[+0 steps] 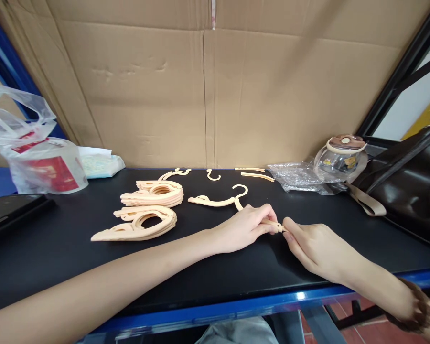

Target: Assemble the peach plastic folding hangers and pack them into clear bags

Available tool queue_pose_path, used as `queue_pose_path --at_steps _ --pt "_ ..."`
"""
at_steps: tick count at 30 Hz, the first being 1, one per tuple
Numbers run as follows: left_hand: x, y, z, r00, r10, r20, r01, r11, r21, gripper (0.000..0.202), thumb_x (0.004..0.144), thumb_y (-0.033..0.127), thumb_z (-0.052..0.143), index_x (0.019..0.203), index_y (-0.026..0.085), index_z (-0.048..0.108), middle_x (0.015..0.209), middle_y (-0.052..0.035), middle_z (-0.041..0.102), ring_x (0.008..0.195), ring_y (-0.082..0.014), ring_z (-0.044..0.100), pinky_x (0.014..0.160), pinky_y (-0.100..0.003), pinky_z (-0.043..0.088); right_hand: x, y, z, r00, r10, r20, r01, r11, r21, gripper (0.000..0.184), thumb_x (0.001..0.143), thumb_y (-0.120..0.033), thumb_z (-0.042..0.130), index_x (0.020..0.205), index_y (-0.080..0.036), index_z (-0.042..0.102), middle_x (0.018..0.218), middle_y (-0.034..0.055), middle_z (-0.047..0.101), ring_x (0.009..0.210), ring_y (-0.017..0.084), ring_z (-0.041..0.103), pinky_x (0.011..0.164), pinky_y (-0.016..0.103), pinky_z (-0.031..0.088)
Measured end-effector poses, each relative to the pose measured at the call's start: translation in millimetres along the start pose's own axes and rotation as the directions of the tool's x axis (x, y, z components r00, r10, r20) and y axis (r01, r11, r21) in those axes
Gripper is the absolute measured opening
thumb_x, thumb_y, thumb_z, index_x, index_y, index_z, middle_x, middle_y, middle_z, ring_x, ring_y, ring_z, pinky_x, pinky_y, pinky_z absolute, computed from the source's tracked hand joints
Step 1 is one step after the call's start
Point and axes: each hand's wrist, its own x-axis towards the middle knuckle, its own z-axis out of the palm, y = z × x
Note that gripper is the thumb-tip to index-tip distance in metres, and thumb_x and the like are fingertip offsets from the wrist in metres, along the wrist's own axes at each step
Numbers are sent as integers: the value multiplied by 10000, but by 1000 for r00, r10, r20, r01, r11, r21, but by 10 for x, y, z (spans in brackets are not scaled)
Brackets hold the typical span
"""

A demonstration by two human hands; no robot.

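Note:
A cream plastic clothes hanger (218, 202) lies over the black table, its hook (240, 189) pointing away from me and one arm stretching left. Its other arm runs into my left hand (249, 227), whose fingers are closed round it. My right hand (313, 246) pinches the narrow end that sticks out past the left fingers; a small hole shows near that end. My own fingers hide most of this arm. To the left, two stacks of folded cream hangers lie flat, a nearer stack (143, 227) and a farther stack (161, 195).
Along the back lie a loose hook (213, 176), thin cream strips (257, 177) and curved pieces (174, 173). A plastic bag (46, 162), a tissue pack (100, 163) and a dark phone-like device (12, 212) stand left. Clear wrap (301, 177), a jar (340, 160) and a dark bag (408, 186) stand right.

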Motion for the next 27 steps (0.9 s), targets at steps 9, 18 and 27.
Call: queue_pose_path --at_steps 9,18,27 --pt "14 -21 12 1000 -22 21 23 998 -53 125 956 287 454 867 200 458 816 -1 682 803 -136 648 797 -267 439 39 -32 -43 999 -40 -32 36 995 -97 150 898 -187 337 764 -215 399 538 -35 543 398 136 548 430 269 280" --pt "30 -42 18 999 -20 42 19 1000 16 103 949 263 472 866 205 448 852 -11 684 843 -151 644 773 -271 450 38 -50 -70 998 -60 -16 56 981 -185 228 926 -208 304 1057 -114 464 488 -21 586 367 165 567 404 274 249" --pt "37 -29 19 998 -3 67 -2 997 72 137 950 252 472 827 205 434 883 -12 683 883 -162 631 782 -263 434 54 -31 -65 996 -89 31 93 977 -192 235 916 -211 310 1081 -100 437 529 5 622 394 187 605 395 267 304"
